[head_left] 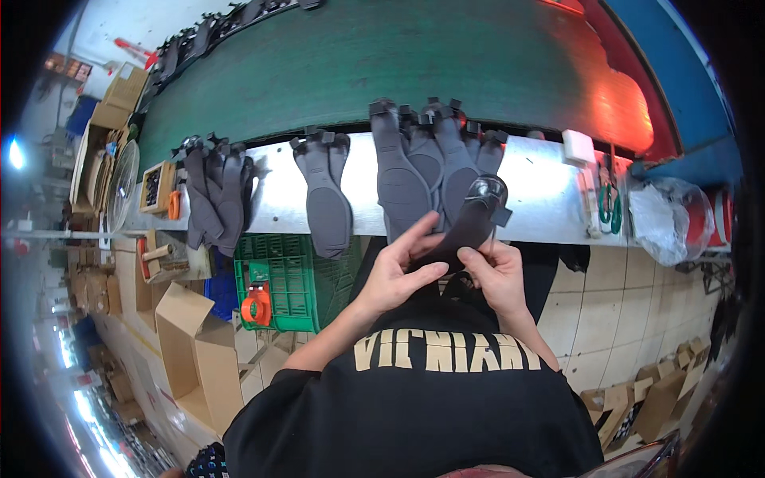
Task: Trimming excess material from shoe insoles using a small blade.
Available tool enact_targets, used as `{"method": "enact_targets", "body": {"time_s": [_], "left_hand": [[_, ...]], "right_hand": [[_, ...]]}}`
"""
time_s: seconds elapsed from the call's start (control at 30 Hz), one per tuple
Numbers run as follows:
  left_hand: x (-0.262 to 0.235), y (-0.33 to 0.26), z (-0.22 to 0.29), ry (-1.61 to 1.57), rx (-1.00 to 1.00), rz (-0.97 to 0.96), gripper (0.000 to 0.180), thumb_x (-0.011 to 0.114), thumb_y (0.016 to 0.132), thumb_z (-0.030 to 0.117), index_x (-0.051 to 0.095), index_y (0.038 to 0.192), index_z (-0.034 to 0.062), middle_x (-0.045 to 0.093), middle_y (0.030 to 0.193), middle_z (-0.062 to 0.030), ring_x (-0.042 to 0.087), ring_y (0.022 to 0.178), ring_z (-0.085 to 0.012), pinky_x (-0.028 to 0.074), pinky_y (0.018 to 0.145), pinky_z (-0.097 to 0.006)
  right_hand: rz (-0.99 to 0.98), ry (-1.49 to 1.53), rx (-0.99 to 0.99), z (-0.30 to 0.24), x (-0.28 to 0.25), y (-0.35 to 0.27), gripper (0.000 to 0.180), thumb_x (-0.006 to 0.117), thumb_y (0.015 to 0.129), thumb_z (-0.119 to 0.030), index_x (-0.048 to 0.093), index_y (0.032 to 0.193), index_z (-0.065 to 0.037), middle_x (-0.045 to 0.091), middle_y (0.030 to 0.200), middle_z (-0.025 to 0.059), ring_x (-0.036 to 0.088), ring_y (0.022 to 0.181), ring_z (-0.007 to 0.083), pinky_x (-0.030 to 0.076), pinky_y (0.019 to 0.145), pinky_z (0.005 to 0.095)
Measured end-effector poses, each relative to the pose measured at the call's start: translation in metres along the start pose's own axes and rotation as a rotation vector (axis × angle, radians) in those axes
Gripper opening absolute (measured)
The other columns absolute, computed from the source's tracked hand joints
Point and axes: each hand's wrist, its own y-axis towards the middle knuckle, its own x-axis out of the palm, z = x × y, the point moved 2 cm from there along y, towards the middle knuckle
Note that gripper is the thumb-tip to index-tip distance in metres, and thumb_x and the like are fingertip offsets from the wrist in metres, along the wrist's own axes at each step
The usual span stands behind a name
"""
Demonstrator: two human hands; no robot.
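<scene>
A dark grey shoe sole (464, 229) with a shiny black heel end is held in front of my chest, its heel end pointing away from me. My left hand (396, 275) has the toe end between its thumb and fingers, with the index finger stretched out. On the other edge, my right hand (496, 276) pinches the sole between thumb and fingertips. Just beyond my hands, several more grey soles (402, 187) with small dark heel blocks lie across the metal bench edge (362, 171). Another group of soles (327, 209) lies to the left.
A green conveyor belt (358, 68) runs behind the bench. Far left are soles (229, 203) and a wooden box (157, 188). Green-handled scissors (610, 205) and a plastic bag (669, 219) lie right. A green crate (275, 271) and open carton (199, 354) stand below left.
</scene>
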Motion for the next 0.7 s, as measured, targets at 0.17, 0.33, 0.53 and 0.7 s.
{"method": "enact_targets", "body": {"time_s": [0.17, 0.33, 0.53, 0.7], "left_hand": [[-0.010, -0.008, 0.002, 0.100, 0.089, 0.162, 0.041, 0.062, 0.089, 0.001, 0.057, 0.129, -0.0041, 0.066, 0.116, -0.0108, 0.061, 0.101, -0.0116, 0.047, 0.092, -0.025], [-0.063, -0.011, 0.020, -0.316, -0.024, 0.483, 0.050, 0.052, 0.087, 0.012, 0.049, 0.135, -0.0014, 0.062, 0.090, -0.0050, 0.059, 0.074, -0.0151, 0.048, 0.067, -0.028], [-0.097, -0.020, 0.030, -0.833, 0.031, 0.251, 0.055, 0.049, 0.089, 0.017, 0.041, 0.143, 0.0078, 0.049, 0.073, -0.0032, 0.046, 0.056, -0.0130, 0.038, 0.051, -0.026], [-0.095, -0.023, 0.024, -0.946, -0.040, 0.215, 0.053, 0.048, 0.089, 0.016, 0.042, 0.141, 0.0062, 0.049, 0.072, -0.0034, 0.045, 0.055, -0.0130, 0.037, 0.051, -0.025]], "right_hand": [[-0.127, -0.280, -0.104, 0.002, -0.002, 0.007, 0.014, 0.060, 0.092, -0.006, 0.065, 0.084, 0.004, 0.056, 0.071, 0.0012, 0.045, 0.061, 0.0055, 0.035, 0.057, 0.0217], [-0.097, -0.268, -0.103, -0.006, -0.005, 0.015, 0.022, 0.055, 0.095, -0.006, 0.069, 0.109, 0.001, 0.061, 0.077, 0.0016, 0.047, 0.064, 0.0052, 0.037, 0.059, 0.0218], [0.053, -0.241, -0.066, 0.009, -0.029, 0.039, 0.024, 0.054, 0.097, -0.009, 0.067, 0.115, 0.000, 0.061, 0.081, -0.0005, 0.044, 0.062, 0.0023, 0.035, 0.059, 0.0192], [0.224, -0.185, -0.127, 0.023, -0.066, 0.071, 0.038, 0.052, 0.099, -0.010, 0.053, 0.136, -0.006, 0.059, 0.083, 0.0001, 0.043, 0.056, 0.0007, 0.034, 0.048, 0.0160]]}}
